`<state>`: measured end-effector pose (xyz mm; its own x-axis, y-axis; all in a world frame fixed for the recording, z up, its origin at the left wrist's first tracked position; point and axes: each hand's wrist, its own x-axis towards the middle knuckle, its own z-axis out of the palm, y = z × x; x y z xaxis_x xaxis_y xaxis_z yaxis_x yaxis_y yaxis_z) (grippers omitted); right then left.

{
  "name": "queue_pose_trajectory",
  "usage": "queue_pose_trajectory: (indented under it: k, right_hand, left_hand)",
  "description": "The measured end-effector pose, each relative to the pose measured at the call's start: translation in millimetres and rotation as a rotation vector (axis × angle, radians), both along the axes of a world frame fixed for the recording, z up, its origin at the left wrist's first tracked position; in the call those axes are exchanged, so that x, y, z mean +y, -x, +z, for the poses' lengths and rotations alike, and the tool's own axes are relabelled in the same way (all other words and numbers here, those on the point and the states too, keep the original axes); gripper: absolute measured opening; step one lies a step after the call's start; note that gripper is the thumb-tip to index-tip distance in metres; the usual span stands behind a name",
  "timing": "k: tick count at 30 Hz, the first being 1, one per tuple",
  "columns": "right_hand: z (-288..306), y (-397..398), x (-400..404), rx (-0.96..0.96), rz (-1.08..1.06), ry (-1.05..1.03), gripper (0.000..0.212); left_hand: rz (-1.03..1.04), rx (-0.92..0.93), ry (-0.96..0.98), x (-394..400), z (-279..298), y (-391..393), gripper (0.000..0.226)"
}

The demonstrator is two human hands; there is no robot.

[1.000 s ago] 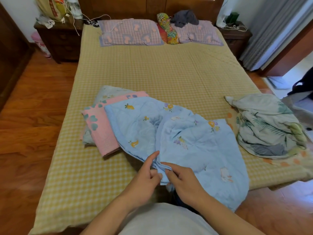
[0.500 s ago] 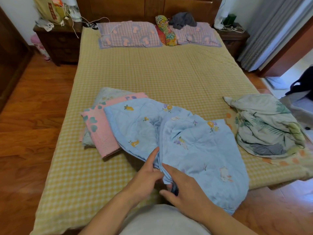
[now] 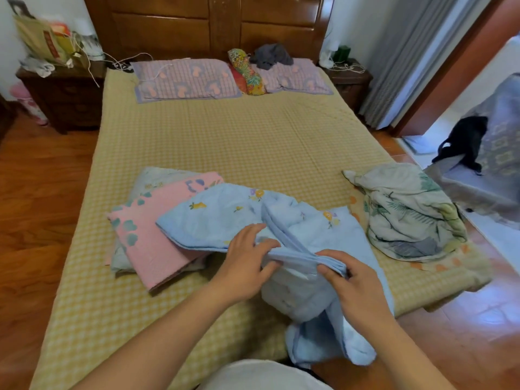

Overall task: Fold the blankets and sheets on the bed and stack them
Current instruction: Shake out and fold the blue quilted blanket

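2 folded pieces are already lying stacked at about 9 o'clock from the hands: a pink blanket (image 3: 157, 237) is sitting on top of a pale sheet (image 3: 153, 177), both flat on the yellow checked bed (image 3: 225, 142). By that showing the task looks roughly half done, with 1 piece in hand and at least 1 more waiting.

Moving rightward, the blue blanket (image 3: 225, 218) is lying at the foot edge of the bed, its left part overlapping the pink blanket and its near end hanging off the mattress toward 6 o'clock. It is not folded yet; it is bunched, with a gathered ridge running up its middle. Its long axis is running roughly from 6 o'clock to 12 o'clock, from the hanging end toward the headboard.

The left hand (image 3: 247, 263) is pinching a gathered edge of the blue blanket between thumb and fingers, while its other fingers are spreading over the cloth. Just beside it, toward 3 o'clock, the right hand (image 3: 351, 282) is gripping the same bunched edge, fingers curled round several layers. The 2 hands are holding 1 short stretch of hem taut between them.

Farthest right, at about 2 o'clock, a crumpled leaf-print sheet (image 3: 408, 212) is lying in a heap near the bed's right edge, untouched and still needing folding. My guess is that the blue blanket needs squaring and stacking first.
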<state>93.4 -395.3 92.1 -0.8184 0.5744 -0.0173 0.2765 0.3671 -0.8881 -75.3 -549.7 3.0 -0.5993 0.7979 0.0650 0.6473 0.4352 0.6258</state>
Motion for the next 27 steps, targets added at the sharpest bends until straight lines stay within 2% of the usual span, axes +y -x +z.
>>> queue_pose_trajectory:
  k: [5,7,12,14,16,17,18,20,22,25,27]
  right_hand:
    - [97,-13,51,0.016,0.059,-0.355,0.029]
    - [135,-22,62,0.032,0.059,-0.439,0.020]
    - [198,-46,86,0.086,0.011,-0.631,0.018]
    - [213,-52,94,0.105,-0.044,-0.670,0.025]
    - [223,-60,103,0.143,-0.113,-0.667,0.040]
    - [227,-64,106,0.171,-0.143,-0.658,0.048]
    - [231,-67,109,0.201,-0.167,-0.650,0.053]
    - [236,-70,115,0.266,-0.216,-0.625,0.057]
    - [238,-69,121,0.312,-0.246,-0.594,0.050]
    - [239,-60,119,0.313,-0.244,-0.627,0.035]
    - [237,-52,117,0.331,-0.265,-0.659,0.033]
  left_hand:
    - [-0.311,0.163,-0.107,76,67,20,0.042]
    - [-0.399,0.221,-0.163,102,98,22,0.049]
    - [-0.586,0.306,-0.111,141,152,12,0.051]
    - [-0.662,0.222,-0.120,148,164,-1,0.056]
    - [-0.634,-0.055,-0.187,153,173,-16,0.054]
    - [-0.608,-0.145,-0.263,157,174,-22,0.050]
    - [-0.592,-0.154,-0.339,161,175,-27,0.045]
    - [-0.529,0.014,-0.430,168,172,-28,0.028]
    - [-0.455,0.201,-0.470,169,171,-27,0.017]
    - [-0.360,0.284,-0.509,161,174,-31,0.025]
    - [-0.407,0.341,-0.532,154,174,-37,0.015]
